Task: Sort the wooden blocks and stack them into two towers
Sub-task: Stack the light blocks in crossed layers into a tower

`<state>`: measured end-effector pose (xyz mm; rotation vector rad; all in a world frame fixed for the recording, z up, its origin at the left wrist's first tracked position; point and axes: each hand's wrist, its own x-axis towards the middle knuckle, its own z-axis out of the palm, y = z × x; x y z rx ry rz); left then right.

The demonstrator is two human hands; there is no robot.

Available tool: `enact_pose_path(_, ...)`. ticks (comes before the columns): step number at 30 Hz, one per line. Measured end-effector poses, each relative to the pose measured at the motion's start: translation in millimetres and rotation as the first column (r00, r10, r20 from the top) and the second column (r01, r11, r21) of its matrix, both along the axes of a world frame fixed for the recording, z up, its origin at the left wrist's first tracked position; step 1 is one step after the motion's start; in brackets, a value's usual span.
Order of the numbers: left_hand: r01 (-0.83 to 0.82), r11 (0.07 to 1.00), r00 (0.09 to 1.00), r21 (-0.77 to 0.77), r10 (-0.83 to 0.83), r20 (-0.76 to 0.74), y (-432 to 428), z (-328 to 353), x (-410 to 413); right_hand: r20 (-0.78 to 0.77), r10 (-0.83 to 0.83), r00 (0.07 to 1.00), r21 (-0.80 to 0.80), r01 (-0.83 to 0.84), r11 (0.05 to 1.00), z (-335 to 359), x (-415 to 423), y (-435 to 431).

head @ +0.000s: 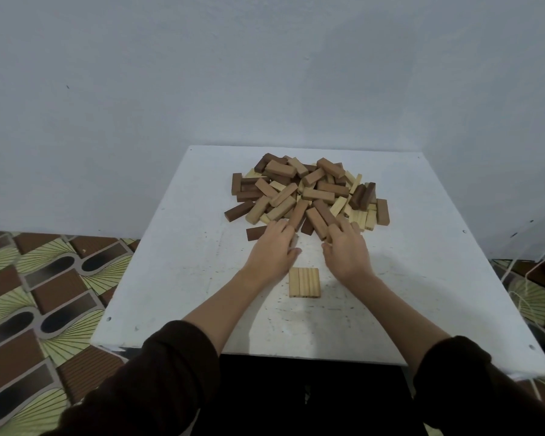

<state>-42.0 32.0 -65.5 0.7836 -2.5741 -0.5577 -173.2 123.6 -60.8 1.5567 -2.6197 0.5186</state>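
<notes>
A loose pile of wooden blocks (306, 190), pale, mid-brown and dark brown mixed, lies at the back middle of the white table (177, 278). Three pale blocks (304, 283) lie flat side by side nearer to me, forming a square layer. My left hand (274, 251) reaches the pile's near edge, and a pale block end (294, 240) shows between its thumb and fingers. My right hand (348, 250) is at the same edge, thumb and forefinger pinching the near end of a brown block (317, 220). Both palms hide what lies beneath them.
A single dark block (256, 232) lies apart, just left of my left hand. The table stands against a plain wall, with patterned floor (44, 294) to the left and loose cords (526, 278) at the right. Bare tabletop stretches on both sides of the pale layer.
</notes>
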Motion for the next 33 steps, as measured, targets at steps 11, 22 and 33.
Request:
enact_pose_path(11,0.061,0.995,0.998,0.076,-0.063,0.018,-6,-6,0,-0.039,-0.092,0.995,0.184,0.098,0.978,14,7,1)
enact_pose_path(22,0.072,0.968,0.997,0.241,-0.072,-0.009,-16,-6,26,0.246,-0.111,0.963,0.226,0.054,0.973,30,3,-1)
enact_pose_path(33,0.079,0.984,0.992,0.162,-0.061,-0.114,-21,-6,66,0.454,0.031,0.89,0.294,-0.182,0.938,73,16,-21)
